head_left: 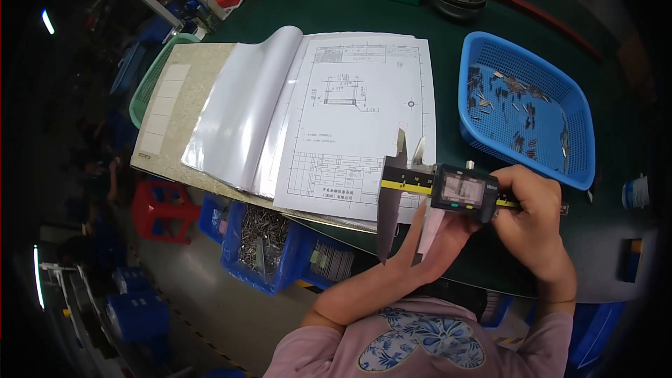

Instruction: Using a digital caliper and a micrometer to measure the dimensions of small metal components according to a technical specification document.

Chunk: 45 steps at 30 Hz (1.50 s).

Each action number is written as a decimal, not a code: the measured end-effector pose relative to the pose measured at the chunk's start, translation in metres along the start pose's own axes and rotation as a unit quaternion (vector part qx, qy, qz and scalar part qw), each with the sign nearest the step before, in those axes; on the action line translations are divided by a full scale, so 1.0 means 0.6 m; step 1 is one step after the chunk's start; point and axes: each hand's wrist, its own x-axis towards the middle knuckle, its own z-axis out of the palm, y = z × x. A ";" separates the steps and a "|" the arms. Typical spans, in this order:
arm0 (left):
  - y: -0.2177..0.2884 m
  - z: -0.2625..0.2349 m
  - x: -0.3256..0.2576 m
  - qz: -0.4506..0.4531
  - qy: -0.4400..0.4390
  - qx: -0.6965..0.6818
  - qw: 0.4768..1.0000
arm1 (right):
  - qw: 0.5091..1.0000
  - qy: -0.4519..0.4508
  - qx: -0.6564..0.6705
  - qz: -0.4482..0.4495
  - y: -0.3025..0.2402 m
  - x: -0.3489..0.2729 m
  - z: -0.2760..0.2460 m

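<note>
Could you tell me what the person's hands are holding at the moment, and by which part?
A digital caliper: the right hand grips its display end and beam, while the left hand supports it from beneath near the jaws.

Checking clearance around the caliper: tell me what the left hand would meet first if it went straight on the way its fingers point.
Probably the digital caliper: the left hand points up at it, apparently touching already; depth is unclear.

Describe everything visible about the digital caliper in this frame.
The digital caliper is held level above the table's near edge, in front of the open drawing binder. It has a black display housing with a grey screen, a yellow-marked beam and dark metal jaws: the long pair points down, the short pair up. The lower jaws stand slightly apart. The right hand grips the housing and beam end; the left hand reaches up beneath the jaws, fingers touching them. Any part between the jaws cannot be made out.
</note>
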 end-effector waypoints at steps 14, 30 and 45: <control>0.030 0.037 -0.010 0.140 0.097 0.250 0.953 | 0.996 -0.020 0.054 0.075 0.000 0.000 -0.038; 0.032 0.035 -0.018 0.258 0.069 0.352 0.897 | 0.999 0.002 -0.014 0.034 0.036 -0.026 -0.030; 0.031 0.038 -0.021 0.249 0.098 0.343 0.900 | 0.999 0.013 -0.031 0.025 0.043 -0.030 -0.031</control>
